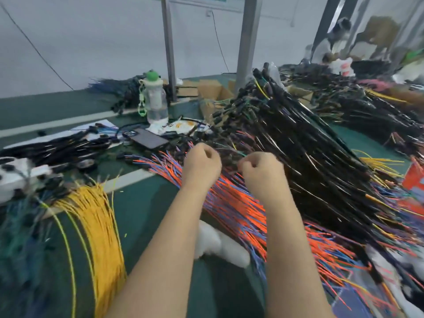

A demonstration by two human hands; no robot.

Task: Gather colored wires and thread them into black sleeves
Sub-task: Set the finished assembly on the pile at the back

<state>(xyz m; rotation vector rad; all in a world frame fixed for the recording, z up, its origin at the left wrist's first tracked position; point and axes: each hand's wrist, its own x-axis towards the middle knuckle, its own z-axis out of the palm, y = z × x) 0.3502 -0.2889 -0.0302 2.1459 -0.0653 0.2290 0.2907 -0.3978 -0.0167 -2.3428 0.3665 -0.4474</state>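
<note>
Your left hand [202, 162] and right hand [261, 169] curl above the orange wires [241, 210], likely to pick strands, but I cannot tell what either grip holds.

Two hands [202, 162] [261, 172], one phone [149, 139], one bottle [156, 99], one yellow wire bundle [98, 221].

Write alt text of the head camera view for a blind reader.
A person's left hand and right hand, fingers curled, reach over a fan of orange and blue wires on a green table; whether they hold anything is unclear. Black sleeved bundles pile up right, yellow wires lie left.
</note>
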